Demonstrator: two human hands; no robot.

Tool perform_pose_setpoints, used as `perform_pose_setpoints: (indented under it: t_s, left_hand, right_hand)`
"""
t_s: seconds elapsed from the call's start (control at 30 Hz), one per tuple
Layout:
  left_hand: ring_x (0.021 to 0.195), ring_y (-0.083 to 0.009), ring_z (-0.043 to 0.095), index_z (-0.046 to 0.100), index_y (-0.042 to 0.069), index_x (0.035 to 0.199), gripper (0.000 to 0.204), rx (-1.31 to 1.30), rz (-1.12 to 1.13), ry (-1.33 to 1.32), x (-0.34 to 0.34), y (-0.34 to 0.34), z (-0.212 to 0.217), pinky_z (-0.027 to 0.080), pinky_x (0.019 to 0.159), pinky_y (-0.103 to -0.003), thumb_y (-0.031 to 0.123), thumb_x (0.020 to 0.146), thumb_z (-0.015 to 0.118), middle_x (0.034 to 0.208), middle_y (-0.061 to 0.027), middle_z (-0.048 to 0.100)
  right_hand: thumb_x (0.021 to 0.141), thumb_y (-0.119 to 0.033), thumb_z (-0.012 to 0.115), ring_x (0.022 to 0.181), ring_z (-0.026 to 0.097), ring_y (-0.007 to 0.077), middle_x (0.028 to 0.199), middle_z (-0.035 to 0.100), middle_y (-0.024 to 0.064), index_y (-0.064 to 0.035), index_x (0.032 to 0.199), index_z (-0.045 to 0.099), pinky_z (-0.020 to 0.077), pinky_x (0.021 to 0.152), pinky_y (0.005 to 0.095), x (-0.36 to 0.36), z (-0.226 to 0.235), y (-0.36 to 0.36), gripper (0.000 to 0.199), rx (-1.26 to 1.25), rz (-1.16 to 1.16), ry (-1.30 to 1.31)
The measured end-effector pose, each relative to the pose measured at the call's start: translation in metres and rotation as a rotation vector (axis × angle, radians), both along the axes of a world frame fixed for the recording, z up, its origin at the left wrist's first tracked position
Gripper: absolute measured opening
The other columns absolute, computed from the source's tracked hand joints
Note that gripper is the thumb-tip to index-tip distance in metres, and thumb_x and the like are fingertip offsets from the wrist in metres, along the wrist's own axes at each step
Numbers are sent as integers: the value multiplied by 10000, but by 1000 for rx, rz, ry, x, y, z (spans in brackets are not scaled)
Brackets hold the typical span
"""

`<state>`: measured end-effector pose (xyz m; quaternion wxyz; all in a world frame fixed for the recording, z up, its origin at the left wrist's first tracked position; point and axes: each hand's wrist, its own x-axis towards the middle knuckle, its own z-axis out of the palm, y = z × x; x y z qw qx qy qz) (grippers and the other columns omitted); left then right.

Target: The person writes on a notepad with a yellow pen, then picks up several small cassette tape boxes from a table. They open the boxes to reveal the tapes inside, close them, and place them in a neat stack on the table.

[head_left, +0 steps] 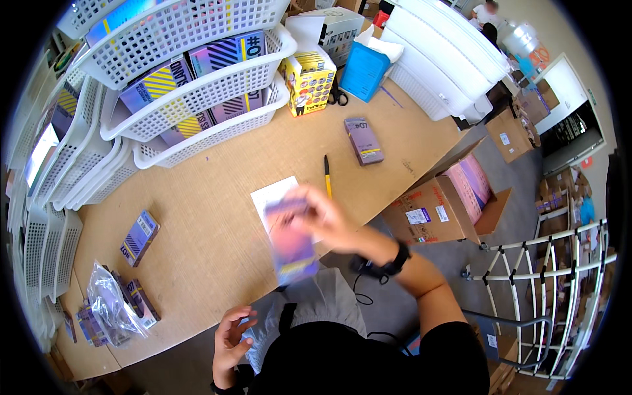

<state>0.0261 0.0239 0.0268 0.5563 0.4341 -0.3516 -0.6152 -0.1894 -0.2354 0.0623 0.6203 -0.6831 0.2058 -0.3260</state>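
Observation:
My right hand point(326, 220) is over the front part of the wooden table, gripping a small purple box point(295, 253) by its upper end. Both are smeared by motion. Beneath them lies a white sheet of paper point(264, 196), partly covered. My left hand point(232, 336) hovers by the table's front edge, fingers loosely curled and apart, holding nothing. A yellow-and-black pen point(327, 176) lies just beyond my right hand. Farther back rests another purple box point(363, 141). To the left sits a purple box with a striped end point(139, 238).
White perforated baskets point(197, 92) with purple boxes are stacked at the back left. A clear plastic bag point(112, 309) partly covers several boxes at the near left. Black scissors point(338, 97) lie by a yellow carton point(308, 84). An open cardboard box point(428, 214) stands right of the table.

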Motion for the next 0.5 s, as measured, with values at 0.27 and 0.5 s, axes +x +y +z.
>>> perform_pose_setpoints:
  t_s: [0.27, 0.5]
  left_hand:
    - [1102, -234, 528, 488, 3, 1219, 489, 46, 107, -64, 10, 12, 2, 439, 923, -357, 109, 789, 698, 1232, -112, 495]
    - [1061, -221, 550, 477, 6, 1220, 492, 50, 194, -85, 12, 26, -2, 451, 908, -359, 157, 804, 692, 1216, -99, 515]
  right_hand:
    - [859, -92, 610, 900, 548, 205, 1037, 555, 127, -77, 1245, 395, 463, 792, 341, -76, -21, -190, 442, -226, -424, 469]
    - [848, -78, 620, 1039, 562, 257, 1154, 567, 178, -61, 1259, 403, 450, 874, 349, -67, -41, -195, 465, -218, -460, 657]
